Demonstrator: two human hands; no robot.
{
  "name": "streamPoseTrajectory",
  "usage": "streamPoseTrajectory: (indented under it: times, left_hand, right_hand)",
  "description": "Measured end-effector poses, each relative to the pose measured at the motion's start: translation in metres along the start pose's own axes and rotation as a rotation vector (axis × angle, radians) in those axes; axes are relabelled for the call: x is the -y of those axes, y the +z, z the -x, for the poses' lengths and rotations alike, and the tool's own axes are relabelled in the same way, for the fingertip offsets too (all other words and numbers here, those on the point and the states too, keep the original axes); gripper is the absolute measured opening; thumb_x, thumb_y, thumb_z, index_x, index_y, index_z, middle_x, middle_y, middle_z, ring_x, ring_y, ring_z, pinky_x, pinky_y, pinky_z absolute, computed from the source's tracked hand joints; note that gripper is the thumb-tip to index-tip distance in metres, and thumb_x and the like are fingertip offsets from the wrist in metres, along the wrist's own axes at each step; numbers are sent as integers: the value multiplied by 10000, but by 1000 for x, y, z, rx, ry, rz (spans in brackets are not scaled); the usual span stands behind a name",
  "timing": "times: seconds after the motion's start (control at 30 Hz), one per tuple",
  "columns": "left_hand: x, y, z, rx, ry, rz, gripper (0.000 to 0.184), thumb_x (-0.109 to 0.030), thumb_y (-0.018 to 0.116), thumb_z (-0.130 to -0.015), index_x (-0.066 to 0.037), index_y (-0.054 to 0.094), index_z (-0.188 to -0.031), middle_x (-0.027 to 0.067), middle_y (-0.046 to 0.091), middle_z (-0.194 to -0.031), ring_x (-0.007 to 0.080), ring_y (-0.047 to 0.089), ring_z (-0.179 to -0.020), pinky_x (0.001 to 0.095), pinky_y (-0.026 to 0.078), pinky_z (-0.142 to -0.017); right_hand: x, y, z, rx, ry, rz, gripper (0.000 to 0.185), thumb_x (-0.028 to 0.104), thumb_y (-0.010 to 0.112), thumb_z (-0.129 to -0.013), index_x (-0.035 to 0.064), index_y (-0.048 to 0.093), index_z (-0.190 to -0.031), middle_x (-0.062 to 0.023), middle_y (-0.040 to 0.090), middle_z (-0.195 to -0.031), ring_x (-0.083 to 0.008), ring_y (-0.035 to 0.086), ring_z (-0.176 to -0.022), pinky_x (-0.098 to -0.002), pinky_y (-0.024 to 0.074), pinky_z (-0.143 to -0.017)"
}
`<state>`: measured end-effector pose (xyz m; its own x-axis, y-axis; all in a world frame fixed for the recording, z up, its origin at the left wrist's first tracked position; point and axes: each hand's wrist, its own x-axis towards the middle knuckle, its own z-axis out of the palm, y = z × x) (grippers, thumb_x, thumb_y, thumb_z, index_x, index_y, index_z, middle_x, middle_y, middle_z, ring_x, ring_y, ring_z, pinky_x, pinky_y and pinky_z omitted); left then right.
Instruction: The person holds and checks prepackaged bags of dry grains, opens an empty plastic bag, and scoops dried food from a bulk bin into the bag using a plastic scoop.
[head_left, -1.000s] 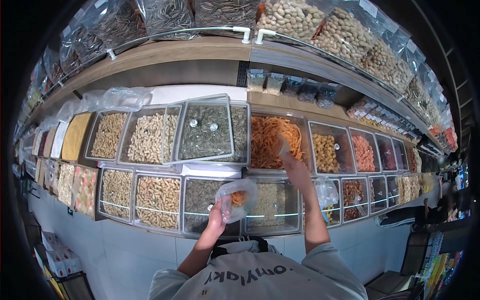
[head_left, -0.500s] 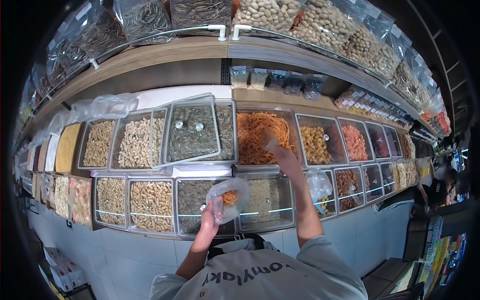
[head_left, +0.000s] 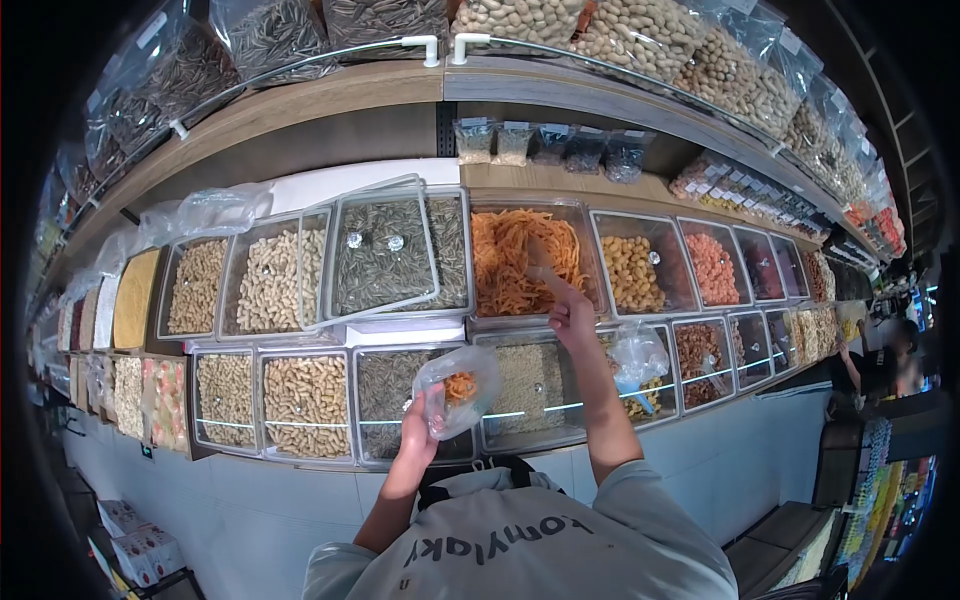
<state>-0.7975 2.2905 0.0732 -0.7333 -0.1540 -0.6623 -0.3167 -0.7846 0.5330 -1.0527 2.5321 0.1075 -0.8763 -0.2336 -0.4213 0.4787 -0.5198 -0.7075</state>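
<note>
My left hand grips the edge of a clear plastic bag, with some orange shreds inside it. The bag hangs over the front row of bins. My right hand is closed on a translucent scoop at the front edge of the bin of orange shredded food. The scoop's blade reaches into that bin over the shreds. Right of it is a bin of yellow-brown pieces; to its left stands a bin of dark seeds with a clear lid lying askew.
Bins of peanuts and pale grains form the front row. Another clear bag lies on a bin at the right. Bagged nuts line the upper shelf. A person is at the far right.
The view has shifted, so the bins sit further left. My right hand has drawn slightly back towards the bin's front edge with the scoop. My left hand still holds the bag.
</note>
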Motion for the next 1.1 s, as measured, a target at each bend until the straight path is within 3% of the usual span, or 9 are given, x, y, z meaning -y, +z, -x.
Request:
streamPoseTrajectory:
  times: [0.2,0.33,0.43,0.6,0.77,0.9,1.0,1.07,1.1]
  left_hand:
    - [0,-4,9,15,37,29,409,-317,336,-1064,-67,628,-1204,-28,491,-735,62,428,-578,201,383,-502]
    - [3,-8,9,7,15,30,396,-300,348,-1062,-59,633,-1196,-28,495,-702,62,421,-560,202,374,-496]
    - [3,-8,9,13,14,12,431,-315,311,-1066,-49,592,-1255,-18,478,-657,75,415,-536,223,356,-497]
    - [4,-13,12,16,25,72,394,-341,397,-1048,-63,625,-1211,-24,529,-785,62,452,-596,204,390,-513]
    - [5,-14,9,39,26,60,402,-342,383,-1052,-66,624,-1216,-21,521,-790,59,444,-591,200,389,-515]
    - [4,-9,9,2,-5,41,440,-338,322,-1065,-51,600,-1247,-24,473,-682,68,413,-541,210,364,-489]
    - [6,-8,6,25,10,38,440,-341,323,-1064,-52,594,-1255,-27,476,-684,66,413,-541,207,365,-492]
    - [5,-6,8,31,4,38,440,-339,321,-1064,-49,590,-1256,-28,475,-682,67,415,-538,207,368,-496]
    - [6,-5,6,36,-2,34,440,-339,321,-1064,-49,590,-1256,-28,475,-682,67,415,-538,207,368,-496]
  right_hand:
    - [-19,-11,-6,80,158,-357,136,295,534,-984,174,503,-1037,34,384,-635,-67,358,-510,-196,308,-424]
    - [-5,10,14,-58,76,-147,262,282,509,-992,152,545,-1216,54,366,-607,-58,342,-478,-208,297,-391]
    - [19,32,35,-130,-177,809,385,268,520,-983,55,602,-1293,55,384,-530,-60,383,-403,-245,348,-357]
    - [53,65,43,-34,-126,1072,368,247,467,-1001,68,606,-1291,70,396,-572,-41,380,-444,-226,347,-381]
    - [29,57,-8,22,-272,1018,372,213,491,-978,25,608,-1277,37,454,-595,-68,434,-445,-253,380,-393]
    - [11,54,-5,-30,-196,913,370,219,500,-980,45,589,-1294,49,405,-598,-65,438,-486,-246,381,-420]
    - [5,41,6,-25,-64,498,375,249,496,-990,89,547,-1326,62,367,-618,-55,404,-510,-227,366,-436]
    - [-5,23,0,-23,36,38,218,291,522,-993,157,559,-1161,66,340,-612,-53,326,-474,-186,309,-393]
    - [-10,17,-2,-29,32,36,218,291,522,-993,157,559,-1161,66,340,-612,-53,326,-474,-186,309,-393]
